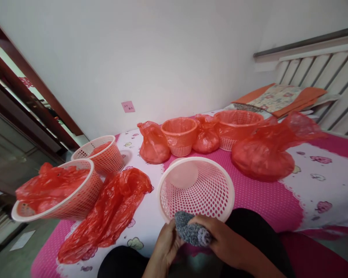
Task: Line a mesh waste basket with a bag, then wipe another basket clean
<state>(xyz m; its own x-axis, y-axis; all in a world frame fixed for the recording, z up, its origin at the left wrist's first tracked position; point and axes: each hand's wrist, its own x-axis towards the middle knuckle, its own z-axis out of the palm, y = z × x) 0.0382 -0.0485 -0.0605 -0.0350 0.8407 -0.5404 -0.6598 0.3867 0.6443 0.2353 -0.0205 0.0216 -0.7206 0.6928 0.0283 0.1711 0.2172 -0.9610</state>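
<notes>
Low in the view, my left hand (167, 240) and my right hand (217, 235) grip a small grey speckled knitted bundle (188, 230) between them. It looks soft and folded, with a paler lilac-grey end by my right fingers; its exact kind I cannot make out. Right beyond my hands a pale pink plastic basket (231, 185) lies tipped, its mouth facing me. Nothing shows inside it. To the left of it, a loose red plastic bag (113, 208) lies flat and crumpled on the bed.
On the left stand two pink baskets (89, 193) (111, 160) with red plastic in them. Along the wall are two bag-lined baskets (181, 148) (227, 143) and filled red bags (153, 148) (205, 141) (262, 162). Folded cloth (281, 96) lies at the bed's far right.
</notes>
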